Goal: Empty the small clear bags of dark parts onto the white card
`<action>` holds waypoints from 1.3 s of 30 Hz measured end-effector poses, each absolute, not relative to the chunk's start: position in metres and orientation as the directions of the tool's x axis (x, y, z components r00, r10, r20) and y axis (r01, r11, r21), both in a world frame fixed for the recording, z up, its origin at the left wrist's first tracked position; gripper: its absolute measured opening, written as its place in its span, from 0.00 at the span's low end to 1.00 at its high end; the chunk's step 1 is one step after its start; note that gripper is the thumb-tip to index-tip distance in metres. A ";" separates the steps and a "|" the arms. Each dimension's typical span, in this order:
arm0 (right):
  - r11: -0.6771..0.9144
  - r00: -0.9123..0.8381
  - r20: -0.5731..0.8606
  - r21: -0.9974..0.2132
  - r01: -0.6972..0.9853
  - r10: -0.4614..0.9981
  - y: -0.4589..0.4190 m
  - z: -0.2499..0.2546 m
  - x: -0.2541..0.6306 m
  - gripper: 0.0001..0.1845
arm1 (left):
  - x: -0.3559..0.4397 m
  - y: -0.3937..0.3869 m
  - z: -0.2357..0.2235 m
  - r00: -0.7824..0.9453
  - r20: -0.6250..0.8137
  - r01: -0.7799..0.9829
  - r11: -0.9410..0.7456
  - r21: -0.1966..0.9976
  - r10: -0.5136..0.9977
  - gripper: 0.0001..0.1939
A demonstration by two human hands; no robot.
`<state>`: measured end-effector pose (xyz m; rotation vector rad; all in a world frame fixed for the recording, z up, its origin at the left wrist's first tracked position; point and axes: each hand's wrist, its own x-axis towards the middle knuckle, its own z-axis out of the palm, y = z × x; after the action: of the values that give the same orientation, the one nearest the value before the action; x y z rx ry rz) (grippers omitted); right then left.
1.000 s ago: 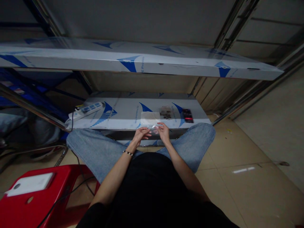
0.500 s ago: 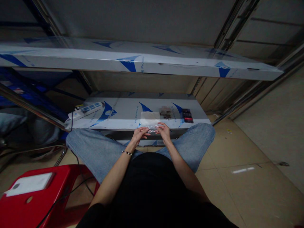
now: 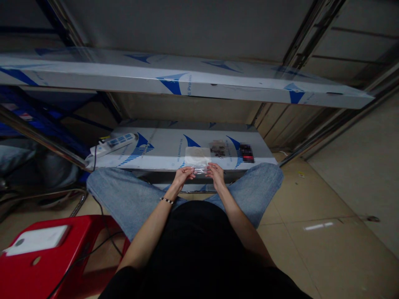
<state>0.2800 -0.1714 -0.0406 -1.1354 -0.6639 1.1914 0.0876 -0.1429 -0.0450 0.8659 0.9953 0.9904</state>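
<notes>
Left hand (image 3: 183,176) and right hand (image 3: 215,173) pinch a small clear plastic bag (image 3: 200,170) between them, close together. Film-wrapped steel shelf (image 3: 162,151) at twelve o'clock; red plastic stool (image 3: 43,265) at eight; tiled floor (image 3: 311,249) at four.

Blue "Pro…" txt on shelf film (image 3: 189,85)

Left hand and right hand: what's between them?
The head view shows a small clear plastic bag held between the left hand and the right hand.

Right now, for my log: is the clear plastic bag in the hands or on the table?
In the hands: the clear plastic bag is held between the left hand and the right hand.
</notes>
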 end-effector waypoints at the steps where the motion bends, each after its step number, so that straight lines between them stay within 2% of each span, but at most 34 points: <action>1: -0.032 0.299 -0.156 -0.924 -0.380 0.942 -0.172 -0.040 0.279 0.21 | 0.088 -0.143 -0.045 0.204 -0.256 -0.265 0.305 0.915 0.945 0.18; 6: -0.028 0.199 -0.086 -0.960 -0.280 0.976 -0.172 -0.040 0.273 0.22 | 0.091 -0.143 -0.046 0.166 -0.254 -0.305 0.295 0.906 0.953 0.19; 10: -0.002 0.217 -0.048 -0.979 -0.204 0.975 -0.171 -0.045 0.270 0.22 | 0.091 -0.143 -0.047 0.199 -0.258 -0.311 0.310 0.898 0.945 0.20; 17: -0.025 0.169 -0.081 -0.951 -0.308 0.982 -0.171 -0.041 0.273 0.21 | 0.088 -0.143 -0.050 0.215 -0.237 -0.331 0.299 0.895 0.947 0.19; 20: -0.009 0.228 -0.097 -0.933 -0.359 0.969 -0.172 -0.039 0.277 0.21 | 0.083 -0.140 -0.047 0.167 -0.257 -0.362 0.301 0.882 0.952 0.17; 24: -0.038 0.297 -0.170 -0.914 -0.403 0.940 -0.171 -0.045 0.282 0.20 | 0.074 -0.119 -0.034 0.067 -0.209 -0.378 0.219 0.900 0.976 0.16; 29: -0.169 0.262 -0.298 -0.891 -0.422 0.918 -0.173 -0.052 0.275 0.18 | 0.063 -0.067 -0.011 0.035 -0.095 -0.188 0.100 0.977 0.995 0.18; 35: -0.214 0.189 -0.309 -0.891 -0.400 0.932 -0.177 -0.053 0.267 0.18 | 0.065 -0.010 0.008 0.122 -0.011 0.042 0.005 0.999 0.993 0.12; 39: -0.233 0.174 -0.318 -0.893 -0.384 0.932 -0.179 -0.052 0.264 0.17 | 0.075 0.012 0.018 0.254 0.004 0.219 -0.062 0.974 0.967 0.08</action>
<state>0.2637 -0.1788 -0.0524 -1.2298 -0.6186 1.3824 0.0747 0.0117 0.0185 1.5080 1.1593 0.9245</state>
